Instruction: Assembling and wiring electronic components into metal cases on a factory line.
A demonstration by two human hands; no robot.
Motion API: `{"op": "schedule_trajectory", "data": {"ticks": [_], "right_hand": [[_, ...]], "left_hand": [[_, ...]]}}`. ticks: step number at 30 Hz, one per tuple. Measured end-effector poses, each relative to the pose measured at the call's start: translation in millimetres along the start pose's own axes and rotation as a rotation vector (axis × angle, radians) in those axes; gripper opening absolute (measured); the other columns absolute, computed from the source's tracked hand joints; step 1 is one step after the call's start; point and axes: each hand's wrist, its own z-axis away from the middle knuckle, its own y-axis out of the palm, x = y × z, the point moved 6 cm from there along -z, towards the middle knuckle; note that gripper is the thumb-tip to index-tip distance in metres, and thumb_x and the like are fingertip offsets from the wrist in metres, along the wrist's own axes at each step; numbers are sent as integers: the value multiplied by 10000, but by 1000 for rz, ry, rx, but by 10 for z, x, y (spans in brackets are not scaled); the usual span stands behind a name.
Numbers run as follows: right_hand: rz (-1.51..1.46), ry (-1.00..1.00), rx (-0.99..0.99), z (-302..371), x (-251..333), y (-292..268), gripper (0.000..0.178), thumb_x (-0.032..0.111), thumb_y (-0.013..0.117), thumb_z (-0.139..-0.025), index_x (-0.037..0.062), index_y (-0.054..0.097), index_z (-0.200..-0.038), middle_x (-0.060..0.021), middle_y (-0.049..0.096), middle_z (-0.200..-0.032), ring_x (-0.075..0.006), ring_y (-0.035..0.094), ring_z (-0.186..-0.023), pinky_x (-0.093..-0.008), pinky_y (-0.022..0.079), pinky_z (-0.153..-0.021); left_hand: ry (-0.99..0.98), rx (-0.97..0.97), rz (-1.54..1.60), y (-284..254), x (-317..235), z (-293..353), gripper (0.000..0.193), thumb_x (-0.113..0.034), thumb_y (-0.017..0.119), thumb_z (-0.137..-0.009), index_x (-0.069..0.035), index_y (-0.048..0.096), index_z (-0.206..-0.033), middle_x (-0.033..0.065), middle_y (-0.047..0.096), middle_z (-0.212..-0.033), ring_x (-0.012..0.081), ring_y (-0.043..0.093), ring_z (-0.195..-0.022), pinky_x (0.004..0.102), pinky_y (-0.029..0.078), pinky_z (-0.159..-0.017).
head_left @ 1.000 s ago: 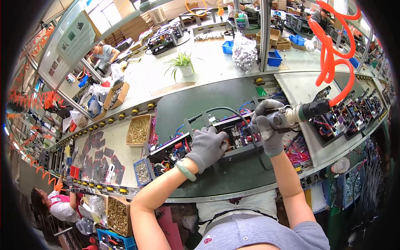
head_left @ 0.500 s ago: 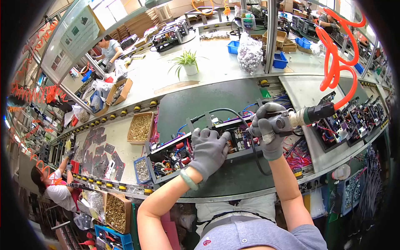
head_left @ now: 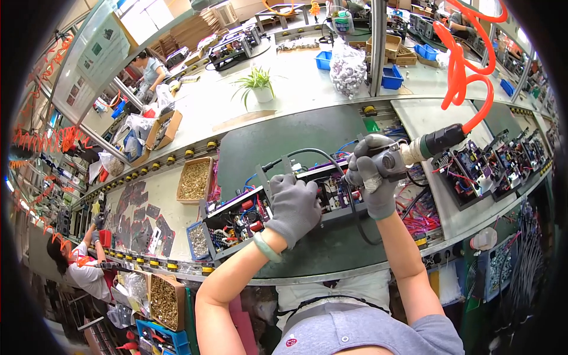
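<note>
My left hand (head_left: 293,207), in a grey glove, presses flat on a long black electronics chassis (head_left: 248,216) that lies on the green belt mat (head_left: 296,142). My right hand (head_left: 373,180), also gloved, grips a grey pneumatic screwdriver (head_left: 408,154) held over the chassis's right end. An orange coiled air hose (head_left: 458,71) runs up from the tool. Inside the chassis I see circuit boards, red and black parts and wires.
A wooden tray of brass screws (head_left: 193,179) and a small blue bin of screws (head_left: 198,239) sit left of the chassis. More open chassis units (head_left: 473,165) lie to the right. A potted plant (head_left: 258,86) stands behind. A seated person (head_left: 77,266) works at lower left, another person (head_left: 148,65) far back.
My left hand has slid slightly right along the chassis. My right hand keeps the screwdriver at the chassis's right end, almost unmoved.
</note>
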Motion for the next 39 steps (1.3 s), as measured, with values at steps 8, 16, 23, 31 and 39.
{"op": "schedule_trajectory", "data": {"ticks": [8,16,23,31,39], "right_hand": [[85,3,-46,-41,-148,29,436,-9,752,-860,81,541,-1231,-46,643,-1000,-90,627,-768,-213,518,-597],[-78,43,-59,-113,-185,83,413,28,763,-855,59,541,-1202,-67,626,-969,-126,631,-725,-228,504,-520],[-22,15,-57,-66,-272,97,386,1,740,-866,59,540,-1191,-61,619,-977,-123,631,-720,-233,509,-517],[163,13,227,-175,-375,447,357,-47,760,-835,14,596,-1146,-11,623,-962,-79,581,-835,-226,484,-742],[441,31,133,-334,-409,563,276,1,744,-830,-3,610,-1071,22,611,-869,-46,563,-787,-228,493,-725]], "left_hand": [[-48,-171,217,157,151,-162,182,-232,651,-783,-113,725,-899,85,728,-910,293,588,-1081,460,360,-1005],[-107,-11,87,196,94,-113,160,-221,644,-796,-128,708,-909,77,723,-876,267,614,-985,444,386,-956],[-108,-22,84,236,112,-75,171,-217,646,-798,-140,702,-940,73,717,-834,258,626,-934,439,385,-947],[-127,-33,139,253,112,-53,117,-196,649,-783,-99,659,-848,78,699,-848,300,603,-984,480,395,-918],[-113,-34,120,272,91,-72,160,-205,633,-799,-110,672,-922,82,696,-817,282,608,-968,449,379,-936]]}}
